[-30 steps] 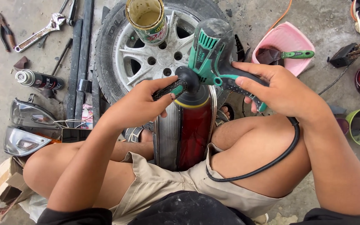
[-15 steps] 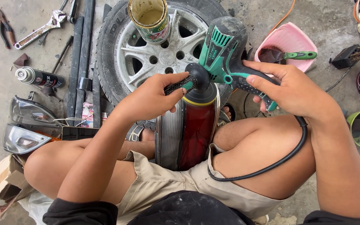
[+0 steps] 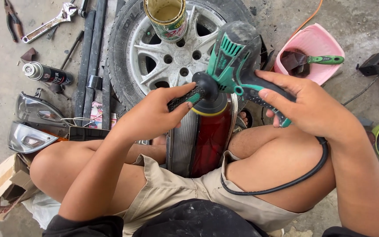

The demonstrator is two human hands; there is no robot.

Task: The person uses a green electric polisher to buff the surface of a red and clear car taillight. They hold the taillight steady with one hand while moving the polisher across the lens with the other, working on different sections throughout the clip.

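The green and black corded electric polisher is standing nose-down on the red and clear plastic tail-lamp lens, which is being wedged upright between the person's bare knees so that it cannot slip while the pad is bearing on its top edge. The yellow-rimmed black pad is touching the upper end of the lens. The left hand is wrapping closed around the black ribbed side handle, steadying the tool sideways, and the right hand is curling shut around the rear grip, its fingers lying across the trigger area. The black rubber power cord is looping over the right thigh, out of the way of the pad.

Beyond the knees, a grey alloy car wheel with its tyre is lying flat on the concrete floor, carrying an open tin can of pale paste within easy reach. A pink plastic tub is sitting to the right, two clear headlamp units and a black spray can to the left.

Compared with half a second ago, the polisher is leaning slightly further over the wheel, and both hands are gripping as before.
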